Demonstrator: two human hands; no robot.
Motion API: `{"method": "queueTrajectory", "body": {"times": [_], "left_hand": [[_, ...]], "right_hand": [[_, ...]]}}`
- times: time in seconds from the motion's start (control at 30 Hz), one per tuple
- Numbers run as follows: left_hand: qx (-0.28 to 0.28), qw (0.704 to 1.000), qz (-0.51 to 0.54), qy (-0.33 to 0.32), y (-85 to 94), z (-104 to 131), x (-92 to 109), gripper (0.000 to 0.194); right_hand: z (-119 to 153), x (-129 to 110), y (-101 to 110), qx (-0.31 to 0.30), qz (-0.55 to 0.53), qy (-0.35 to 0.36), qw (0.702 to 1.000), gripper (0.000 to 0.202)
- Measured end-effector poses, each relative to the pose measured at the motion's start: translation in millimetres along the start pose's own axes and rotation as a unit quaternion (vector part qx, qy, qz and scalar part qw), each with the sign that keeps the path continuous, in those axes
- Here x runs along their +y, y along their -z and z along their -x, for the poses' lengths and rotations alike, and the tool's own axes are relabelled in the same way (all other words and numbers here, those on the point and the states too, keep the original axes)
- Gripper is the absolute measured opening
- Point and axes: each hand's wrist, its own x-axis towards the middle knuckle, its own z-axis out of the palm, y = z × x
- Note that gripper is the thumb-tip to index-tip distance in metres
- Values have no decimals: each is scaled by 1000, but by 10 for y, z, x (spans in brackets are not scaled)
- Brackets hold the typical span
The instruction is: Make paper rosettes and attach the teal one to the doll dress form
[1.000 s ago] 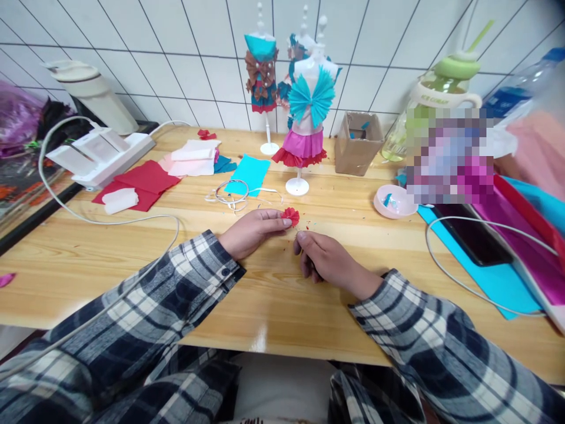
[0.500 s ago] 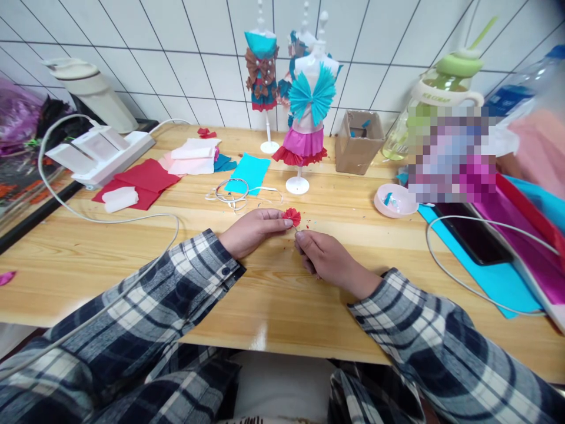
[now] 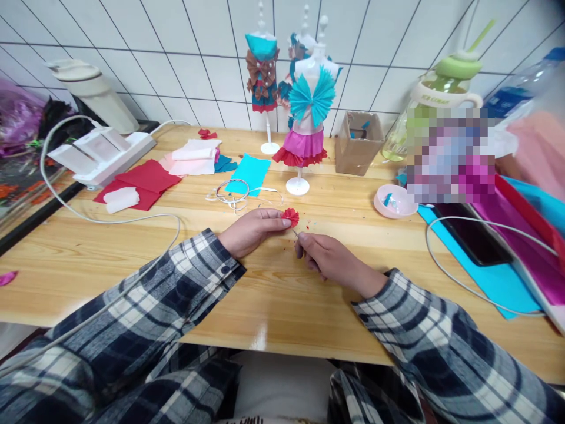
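Note:
My left hand [image 3: 256,231] pinches a small red crepe-paper flower [image 3: 290,216] between thumb and fingers, just above the table. Its edge is frilled and spread out. Close by on the right, my right hand [image 3: 325,257] is closed with thumb and forefinger on a thin light strand [image 3: 295,233] that runs up to the flower's underside. Whether it is wire or thread I cannot tell. Behind the hands stands a small white mannequin [image 3: 304,112] in a blue pleated paper bow and a pink and red paper skirt.
A loose wire coil [image 3: 232,193] lies by a blue paper sheet [image 3: 252,171]. Red paper [image 3: 148,179] and a power strip [image 3: 110,156] sit left. A pink bowl [image 3: 394,210], cardboard box [image 3: 359,153] and phone [image 3: 477,238] are right, beside a looping white cable [image 3: 445,271].
My right hand has moved slightly right and down from the flower, leaving a little more of the strand showing. My left hand keeps its pinch, almost unmoved.

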Motion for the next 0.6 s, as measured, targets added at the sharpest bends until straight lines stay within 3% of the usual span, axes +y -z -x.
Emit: {"method": "queueTrajectory", "body": {"times": [0.13,0.37,0.6], "left_hand": [[-29,999,-17,-1,23,2,3,18],[-73,994,-73,19,70,-1,1,18],[-62,997,-41,5,69,-7,-5,16]], "right_hand": [[-22,47,20,63,19,29,997,58],[-45,49,47,36,49,40,997,56],[-34,28,52,36,51,30,998,57]]}}
